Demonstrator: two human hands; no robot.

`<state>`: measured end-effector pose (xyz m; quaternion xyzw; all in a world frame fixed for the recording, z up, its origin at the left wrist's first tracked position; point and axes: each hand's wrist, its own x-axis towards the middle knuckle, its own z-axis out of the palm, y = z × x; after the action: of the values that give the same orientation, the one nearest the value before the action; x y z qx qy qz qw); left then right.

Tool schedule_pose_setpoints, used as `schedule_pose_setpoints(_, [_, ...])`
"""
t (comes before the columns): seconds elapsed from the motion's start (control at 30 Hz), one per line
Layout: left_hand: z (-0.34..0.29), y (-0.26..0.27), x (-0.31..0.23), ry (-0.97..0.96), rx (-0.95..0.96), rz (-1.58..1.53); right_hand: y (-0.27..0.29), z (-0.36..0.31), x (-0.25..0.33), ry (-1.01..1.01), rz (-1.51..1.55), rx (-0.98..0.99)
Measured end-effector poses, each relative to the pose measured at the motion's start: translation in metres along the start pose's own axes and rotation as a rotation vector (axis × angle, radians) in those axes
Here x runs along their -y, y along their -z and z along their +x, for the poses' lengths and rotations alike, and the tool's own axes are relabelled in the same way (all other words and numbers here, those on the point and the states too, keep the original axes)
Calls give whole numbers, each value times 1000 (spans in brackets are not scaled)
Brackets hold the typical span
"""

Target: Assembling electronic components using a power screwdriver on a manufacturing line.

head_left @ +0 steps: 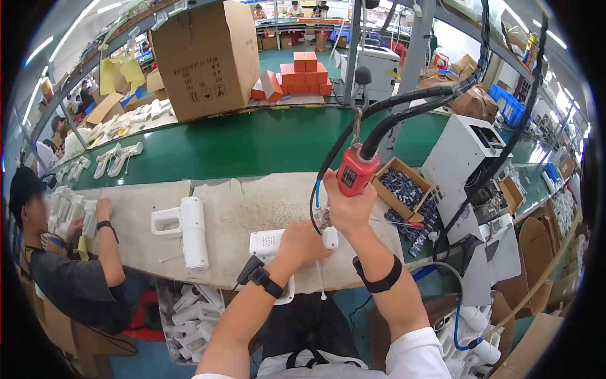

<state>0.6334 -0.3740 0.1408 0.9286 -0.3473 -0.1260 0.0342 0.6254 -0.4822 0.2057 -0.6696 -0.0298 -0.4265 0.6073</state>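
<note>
My right hand (351,208) is closed around a red power screwdriver (357,172) that hangs from a hook with thick black cables. Its tip points down by the right end of a white plastic housing (262,242) on the cardboard-covered bench. Over that housing lies my left hand (304,242), its fingers curled on the piece and holding it down. A thin white cord (320,278) hangs from the housing over the bench edge. To the left, a second white housing with a loop handle (193,232) rests apart from my hands.
A cardboard tray (404,189) of small blue-and-silver parts stands right, with more parts spilled beside it. Behind the bench runs a green conveyor (265,142). A co-worker (69,252) handles white housings at left. A crate of housings (189,319) sits below, and a white machine (464,158) stands right.
</note>
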Motion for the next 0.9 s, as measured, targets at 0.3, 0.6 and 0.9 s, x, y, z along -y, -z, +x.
schedule_pose_setpoints(0.3, [8, -9, 12, -18, -175, -77, 24, 1, 59, 68, 91, 3])
schedule_pose_setpoints(0.6, [11, -22, 24, -123, -291, -62, 13, -18, 30, -89, 96, 28])
schedule_pose_setpoints(0.9, [-40, 7, 86, 59, -29, -107, 9, 0, 62, -41, 175, -4])
